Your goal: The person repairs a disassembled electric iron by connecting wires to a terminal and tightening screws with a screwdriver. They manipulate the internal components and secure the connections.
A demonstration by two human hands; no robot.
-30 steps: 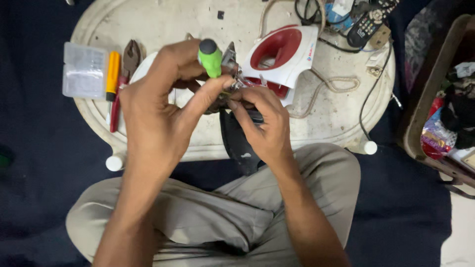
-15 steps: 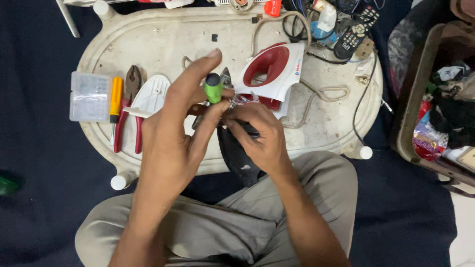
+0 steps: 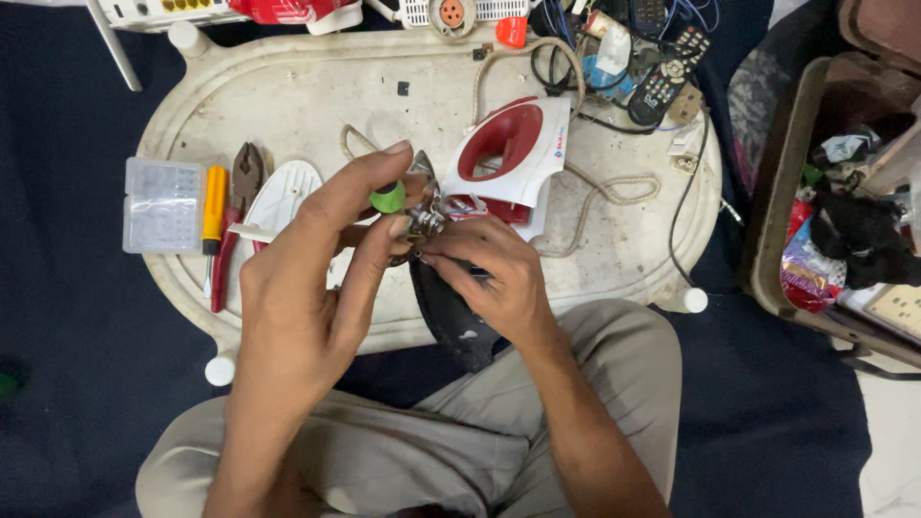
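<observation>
Head view: left hand (image 3: pixel 307 288) fingers curled around green-handled screwdriver (image 3: pixel 389 199).

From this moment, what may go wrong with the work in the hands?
The left hand turns a green-handled screwdriver beside the right hand's fingers; a slip might jab them. The small metal part is pinched above the dark iron soleplate over the lap; a loosened screw could fall into the clothing.

A compartment box (image 3: pixel 164 204), screwdriver (image 3: pixel 213 209) and pliers (image 3: pixel 236 223) are laid side by side at the table (image 3: pixel 317 91)'s left — an iron housing (image 3: pixel 513 153) is set right of centre.
</observation>
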